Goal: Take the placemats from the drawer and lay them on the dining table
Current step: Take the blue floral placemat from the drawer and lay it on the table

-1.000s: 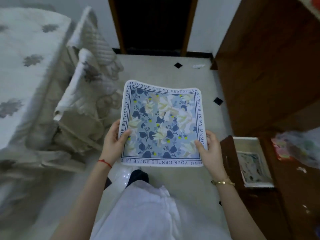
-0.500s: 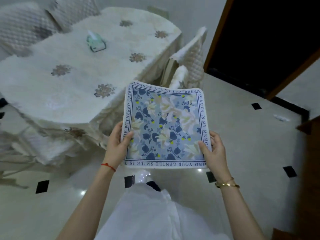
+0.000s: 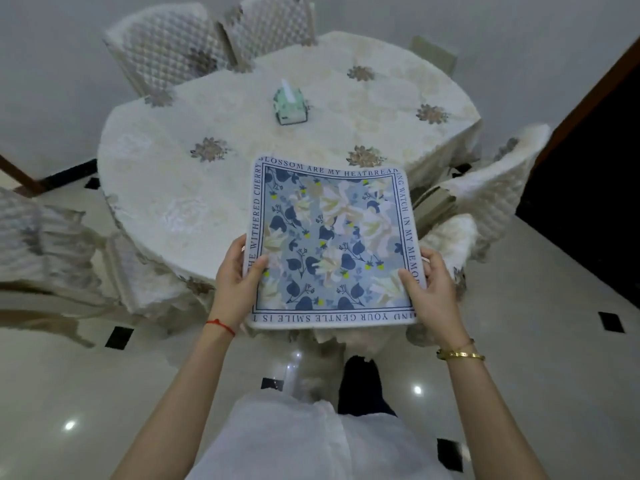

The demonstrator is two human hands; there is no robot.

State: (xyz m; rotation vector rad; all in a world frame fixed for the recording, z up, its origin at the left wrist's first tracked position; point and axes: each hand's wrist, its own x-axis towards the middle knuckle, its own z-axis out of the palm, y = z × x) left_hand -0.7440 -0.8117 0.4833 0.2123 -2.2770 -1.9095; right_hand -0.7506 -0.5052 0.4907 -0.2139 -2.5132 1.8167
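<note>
placemat (image 3: 330,244) above dining table (image 3: 194,188); left hand (image 3: 235,282), right hand (image 3: 433,289) fingers (image 3: 258,268) pinching its edges

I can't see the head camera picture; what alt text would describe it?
Two hands, left hand and right hand, hold a blue floral placemat by its near corners above the edge of a dining table covered in a cream cloth. A green tissue box stands on the table, with quilted chairs around it.

Red string (image 3: 221,326) on left wrist, gold bangle (image 3: 460,355) on right, white garment (image 3: 311,441), bare forearms.
</note>
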